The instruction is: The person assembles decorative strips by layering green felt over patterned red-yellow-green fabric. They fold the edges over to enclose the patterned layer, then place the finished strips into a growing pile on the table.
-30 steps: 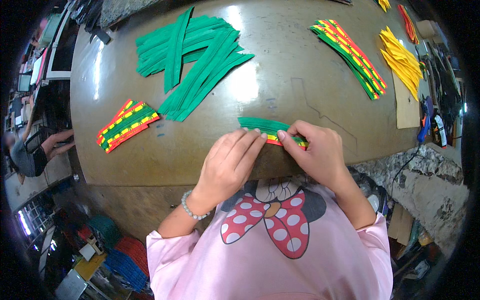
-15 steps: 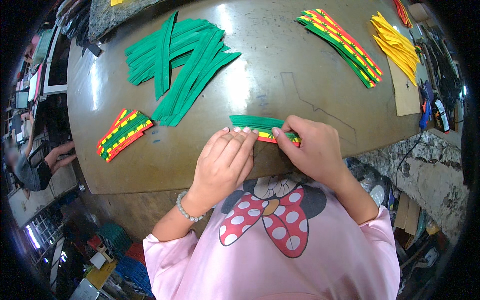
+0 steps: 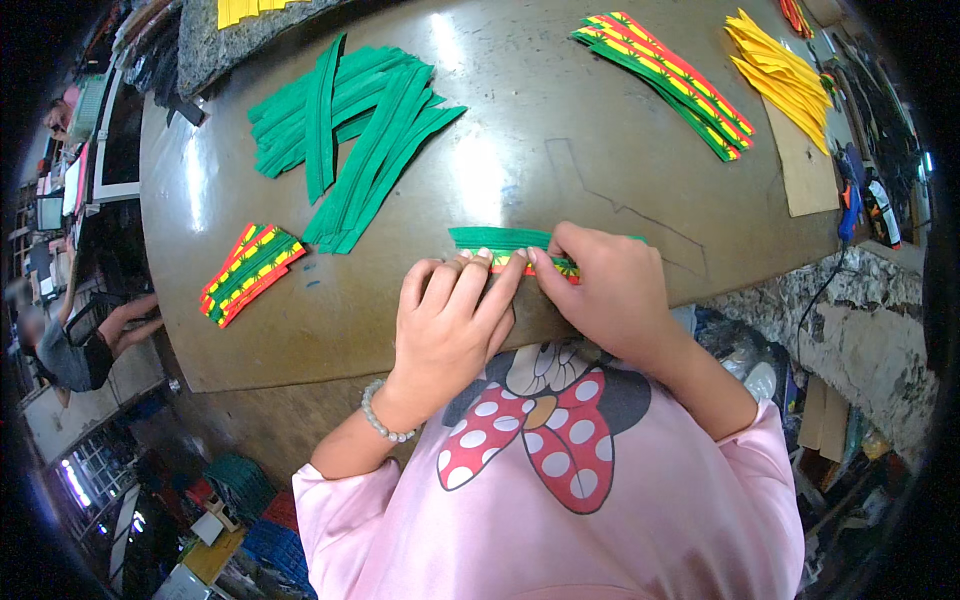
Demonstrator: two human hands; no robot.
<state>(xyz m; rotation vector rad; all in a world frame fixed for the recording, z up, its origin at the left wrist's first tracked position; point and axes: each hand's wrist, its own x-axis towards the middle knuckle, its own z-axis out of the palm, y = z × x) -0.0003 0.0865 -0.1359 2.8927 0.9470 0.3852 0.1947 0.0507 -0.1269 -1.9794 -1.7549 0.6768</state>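
Observation:
A green fabric strip (image 3: 490, 238) lies on the brown table in front of me. Along its near edge runs a red, yellow and green leaf-patterned strip (image 3: 567, 271), partly hidden under my fingers. My left hand (image 3: 450, 315) presses its bent fingertips down on both strips where they meet; its thumb is out of sight. Close beside it, my right hand (image 3: 612, 295) is closed over the strips, thumb on the patterned one and fingers curled over the green. The right end of the green strip shows past that hand.
Green strips (image 3: 385, 140) lie piled at the far left, with short patterned strips (image 3: 250, 272) nearer me. Long patterned strips (image 3: 670, 85) and yellow strips (image 3: 785, 75) lie at the far right, near cardboard (image 3: 805, 175) and a blue-handled tool (image 3: 851, 190). A person (image 3: 75, 345) is at the left.
My right hand has shifted slightly left along the strips, close to the left fingers. The left fingertips are spread a little wider. The view has shifted slightly.

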